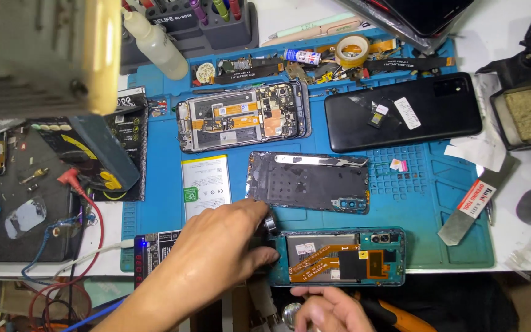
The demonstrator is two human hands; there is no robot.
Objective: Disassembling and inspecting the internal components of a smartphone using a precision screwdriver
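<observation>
Blue mat (450, 209) carries the work. Opened phone (338, 256) lies at its near edge, long axis left to right. Left hand (216, 252), nearer, curls closed on a small dark tool (270, 226) at the phone's left end. Right hand (330, 309) rests below the phone, loosely curled; contents cannot be determined.

A single head-worn camera looks steeply down from close above the desk (523, 258), its near edge and both hands lowest in frame.
</observation>
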